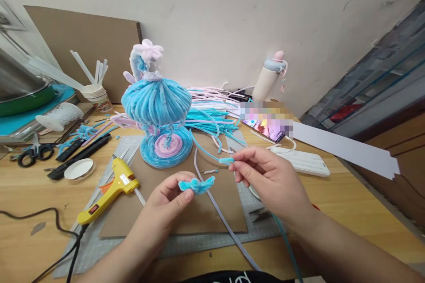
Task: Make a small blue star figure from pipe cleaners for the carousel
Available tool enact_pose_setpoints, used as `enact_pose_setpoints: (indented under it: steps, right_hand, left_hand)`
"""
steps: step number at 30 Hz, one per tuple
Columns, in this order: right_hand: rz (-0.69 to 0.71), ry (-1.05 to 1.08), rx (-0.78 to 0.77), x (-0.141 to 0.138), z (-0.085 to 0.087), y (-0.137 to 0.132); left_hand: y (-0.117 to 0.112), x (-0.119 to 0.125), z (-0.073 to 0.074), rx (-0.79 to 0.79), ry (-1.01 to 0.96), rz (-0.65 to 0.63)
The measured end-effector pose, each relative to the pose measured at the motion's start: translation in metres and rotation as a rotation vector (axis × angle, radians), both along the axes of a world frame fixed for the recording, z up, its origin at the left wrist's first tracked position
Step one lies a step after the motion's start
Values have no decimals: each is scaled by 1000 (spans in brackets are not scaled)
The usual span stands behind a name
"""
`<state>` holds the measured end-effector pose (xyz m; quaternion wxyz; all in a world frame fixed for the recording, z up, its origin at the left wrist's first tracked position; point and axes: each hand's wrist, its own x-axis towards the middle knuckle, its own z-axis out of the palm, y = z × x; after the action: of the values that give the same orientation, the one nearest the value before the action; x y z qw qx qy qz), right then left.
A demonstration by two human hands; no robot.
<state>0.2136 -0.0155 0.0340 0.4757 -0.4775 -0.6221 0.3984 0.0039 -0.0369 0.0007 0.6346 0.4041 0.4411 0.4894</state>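
My left hand (174,196) pinches a small fuzzy blue piece (199,185) bent from pipe cleaner, held above a brown cardboard sheet (139,216). To its right, my right hand (265,177) is closed on the looped end of a blue pipe cleaner (226,160). A thin metal tip shows just above those fingers; its tool I cannot make out. Behind the hands stands a lamp-like blue pipe-cleaner model (156,101), with a pink flower (149,50) on top and a round coiled base (146,154). A lilac pipe cleaner (221,216) lies across the cardboard.
A yellow glue gun (116,190) lies at the left, its black cord trailing to the front. Beyond it are scissors (35,151) and a paper cup (97,96) of white sticks. Blue pipe cleaners (212,119) lie behind. A phone (264,126), power bank (305,162) and bottle (268,75) stand rightward.
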Motion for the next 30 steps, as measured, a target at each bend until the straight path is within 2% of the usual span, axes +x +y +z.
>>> enact_pose_setpoints:
  steps: [2,5,8,12,15,19,21,24,30]
  right_hand:
    - [-30,-69,164,-6,7,-4]
    - [-59,-121,376,-18,4,-10]
    - [-25,-115,424,-29,-8,-17]
    - [0,-78,396,-34,-22,-25]
    - [1,24,246,-34,-25,-25]
    - [80,220,-294,-38,-26,-19]
    - [136,286,-479,-41,-29,-18]
    - [174,342,-548,-46,-34,-20]
    - [201,333,-551,-53,-42,-28]
  left_hand:
    - [-2,-1,0,-24,-47,17]
    - [-6,0,3,-97,-150,22]
    - [-8,2,6,-119,-216,10]
    - [-10,3,5,-123,-238,-11]
    - [-9,4,2,-167,-222,55]
    - [0,5,-5,-190,-225,298]
    - [3,4,-8,-200,-225,393]
    - [5,1,-11,-206,-200,416]
    - [2,5,-12,-244,-201,283]
